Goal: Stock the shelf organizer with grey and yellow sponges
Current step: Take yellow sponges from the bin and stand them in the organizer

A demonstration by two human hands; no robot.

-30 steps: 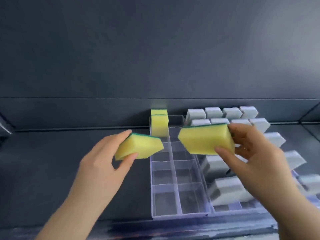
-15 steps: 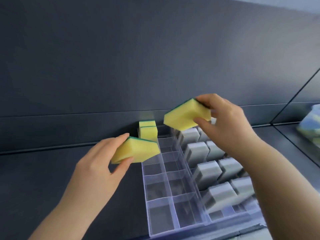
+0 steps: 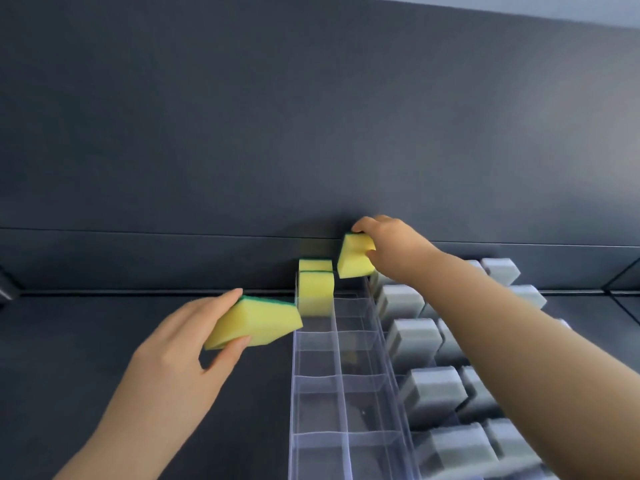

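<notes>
While the left hand (image 3: 180, 344) stayed parked at the left edge of the organizer (image 3: 341, 375), the right hand (image 3: 391, 247) had carried its yellow sponge (image 3: 355, 259) from over the middle cells out to the far end, close to the back panel (image 3: 311, 133). Sponge hung tilted, lower corner just above the far cell of the second column, right beside the stocked yellow sponges (image 3: 316, 292) standing in the far cells of the left column; didn't look seated yet. My read: placement nearly done, it needed turning upright and pushing down. Right arm was stretched long over the grey sponges (image 3: 414, 337) filling the right columns, fingers gripping the sponge by its top and right side. Left fingers gripped the spare yellow sponge (image 3: 254, 322) flat, green pad up, thumb underneath, held above the shelf (image 3: 138, 323), its tip just over the organizer's left wall. Nearer cells of both left columns were empty, so plenty left to stock
</notes>
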